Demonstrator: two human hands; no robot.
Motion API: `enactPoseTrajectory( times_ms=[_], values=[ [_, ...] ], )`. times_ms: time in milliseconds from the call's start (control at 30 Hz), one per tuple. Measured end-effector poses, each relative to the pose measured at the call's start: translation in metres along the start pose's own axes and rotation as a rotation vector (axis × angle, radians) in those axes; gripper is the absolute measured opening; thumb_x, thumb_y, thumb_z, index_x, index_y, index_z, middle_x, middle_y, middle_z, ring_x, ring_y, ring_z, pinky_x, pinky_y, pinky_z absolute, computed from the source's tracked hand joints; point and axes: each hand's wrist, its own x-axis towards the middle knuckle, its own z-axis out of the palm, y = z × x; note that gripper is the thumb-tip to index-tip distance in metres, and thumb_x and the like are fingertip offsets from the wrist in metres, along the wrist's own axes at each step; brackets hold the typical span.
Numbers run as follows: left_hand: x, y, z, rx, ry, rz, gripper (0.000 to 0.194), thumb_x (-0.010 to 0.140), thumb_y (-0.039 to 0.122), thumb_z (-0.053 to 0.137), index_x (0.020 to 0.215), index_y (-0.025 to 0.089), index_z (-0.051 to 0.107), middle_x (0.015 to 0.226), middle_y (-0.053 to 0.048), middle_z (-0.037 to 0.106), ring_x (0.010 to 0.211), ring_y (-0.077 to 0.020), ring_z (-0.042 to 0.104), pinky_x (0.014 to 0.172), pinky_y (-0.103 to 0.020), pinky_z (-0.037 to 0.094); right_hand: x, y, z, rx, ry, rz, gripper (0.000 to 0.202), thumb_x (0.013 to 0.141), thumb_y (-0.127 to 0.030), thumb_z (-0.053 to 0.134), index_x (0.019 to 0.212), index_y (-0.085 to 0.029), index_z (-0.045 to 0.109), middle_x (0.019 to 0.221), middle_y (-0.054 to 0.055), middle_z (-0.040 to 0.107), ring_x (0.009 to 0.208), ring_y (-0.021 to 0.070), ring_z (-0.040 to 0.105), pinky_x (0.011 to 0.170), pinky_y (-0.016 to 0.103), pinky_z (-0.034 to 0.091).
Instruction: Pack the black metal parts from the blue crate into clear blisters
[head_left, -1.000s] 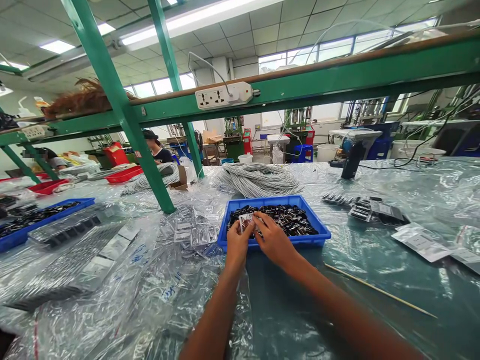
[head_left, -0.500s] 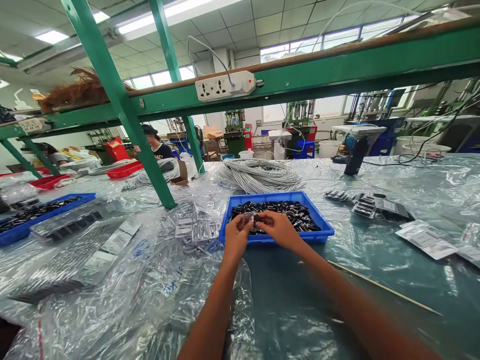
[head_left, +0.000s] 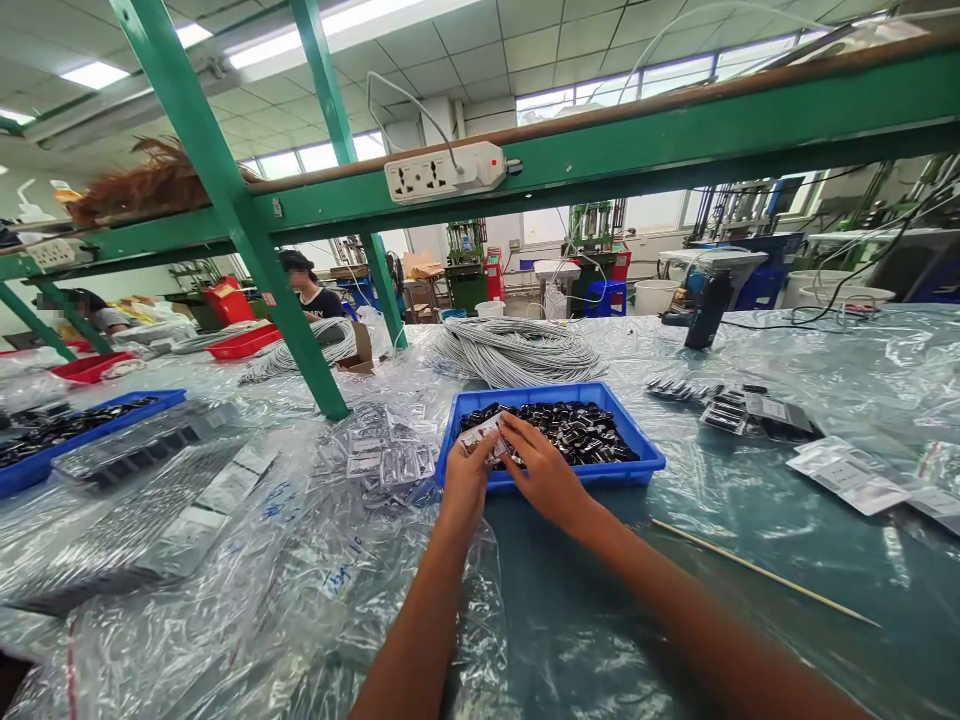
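My left hand [head_left: 463,482] pinches a small clear plastic bag [head_left: 477,434] with printing on it, above the front left of a blue tray [head_left: 562,478]. At the bag's right edge, the fingers of my right hand [head_left: 546,468] are closed on it. What the bag contains is too small to make out. The tray is full of small black parts [head_left: 581,425] with shiny metal bits. Just left of it lies a pile of small clear packets [head_left: 390,458].
Coiled grey cables [head_left: 517,350] lie behind the tray. A thin wooden stick [head_left: 765,572] and flat packets [head_left: 847,475] are on the right. Plastic sheeting [head_left: 300,620] covers the left. A green post [head_left: 289,310] carries a rail above the table. A person [head_left: 319,300] sits beyond.
The small bag has turned so its printed face shows. My right hand's fingers have shifted from over the tray to the bag's right edge, and the black piece between them no longer shows.
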Motion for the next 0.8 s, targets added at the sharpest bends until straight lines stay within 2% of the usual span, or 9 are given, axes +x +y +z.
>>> enactPoseTrajectory(
  times_ms=[167,300,400,500,567,600,633,700,800],
  values=[
    [-0.001,-0.005,-0.003,0.032,0.090,0.069,0.050,0.055,0.034,0.089,0.096,0.012,0.070,0.091,-0.007,0.074,0.088,-0.0209,0.068,0.085,-0.031,0.049,-0.003,-0.007,0.007,0.056,0.041,0.000,0.053,0.096,-0.017,0.046,0.148,-0.014,0.042,0.146,0.016,0.050,0.136,0.0258,0.046,0.114,0.045,0.043],
    [0.001,-0.005,-0.007,0.044,0.101,0.095,0.052,0.053,0.035,0.090,0.095,0.013,0.069,0.088,-0.005,0.074,0.083,-0.0195,0.068,0.082,-0.031,0.050,0.000,-0.013,0.004,0.156,0.124,0.072,0.045,0.093,-0.020,0.052,0.138,-0.017,0.055,0.139,0.014,0.057,0.130,0.0252,0.054,0.111,0.044,0.045],
    [0.000,0.000,-0.008,0.063,0.094,0.120,0.050,0.051,0.034,0.090,0.092,0.016,0.067,0.081,-0.002,0.072,0.074,-0.0157,0.066,0.072,-0.027,0.050,0.001,-0.016,0.003,0.218,0.154,0.124,0.038,0.091,-0.026,0.058,0.128,-0.020,0.062,0.133,0.012,0.062,0.124,0.0260,0.058,0.106,0.044,0.047],
    [-0.002,0.005,-0.008,0.163,0.017,0.140,0.045,0.053,0.033,0.088,0.091,0.016,0.068,0.074,0.000,0.070,0.065,-0.0133,0.063,0.063,-0.025,0.049,-0.003,-0.013,0.006,0.254,0.120,0.274,0.026,0.090,-0.036,0.060,0.102,-0.015,0.070,0.101,0.011,0.072,0.095,0.0253,0.068,0.085,0.039,0.055],
    [-0.003,0.006,-0.007,0.247,-0.039,0.156,0.041,0.057,0.032,0.085,0.091,0.016,0.069,0.072,0.000,0.069,0.063,-0.0131,0.062,0.062,-0.025,0.050,-0.007,-0.009,0.007,0.277,0.048,0.380,0.031,0.091,-0.042,0.057,0.079,-0.016,0.066,0.073,0.005,0.068,0.071,0.0200,0.064,0.068,0.033,0.054],
    [-0.003,0.006,-0.006,0.279,-0.044,0.165,0.039,0.058,0.032,0.084,0.090,0.016,0.069,0.072,0.000,0.070,0.063,-0.0134,0.062,0.062,-0.025,0.050,-0.008,-0.007,0.007,0.286,0.016,0.401,0.033,0.091,-0.043,0.057,0.074,-0.016,0.064,0.067,0.003,0.064,0.066,0.0183,0.061,0.064,0.031,0.053],
    [-0.003,0.005,-0.005,0.303,-0.027,0.176,0.037,0.059,0.032,0.083,0.089,0.016,0.069,0.071,0.000,0.069,0.063,-0.0138,0.063,0.062,-0.025,0.050,-0.008,-0.006,0.006,0.289,0.008,0.397,0.031,0.091,-0.043,0.058,0.076,-0.016,0.064,0.069,0.003,0.064,0.066,0.0181,0.061,0.063,0.030,0.053],
    [-0.003,0.003,-0.004,0.331,0.045,0.203,0.034,0.059,0.032,0.082,0.086,0.017,0.067,0.073,0.000,0.070,0.065,-0.0148,0.064,0.063,-0.025,0.050,-0.005,-0.004,0.003,0.282,0.066,0.346,0.025,0.088,-0.040,0.061,0.094,-0.017,0.066,0.091,0.008,0.068,0.080,0.0206,0.064,0.069,0.032,0.055],
    [-0.003,0.001,-0.004,0.350,0.117,0.227,0.030,0.061,0.030,0.079,0.085,0.018,0.067,0.075,-0.001,0.071,0.068,-0.0158,0.065,0.064,-0.025,0.050,0.001,-0.004,-0.003,0.250,0.130,0.247,0.035,0.088,-0.034,0.062,0.118,-0.017,0.063,0.113,0.013,0.065,0.095,0.0238,0.065,0.078,0.038,0.057]
  ],
)
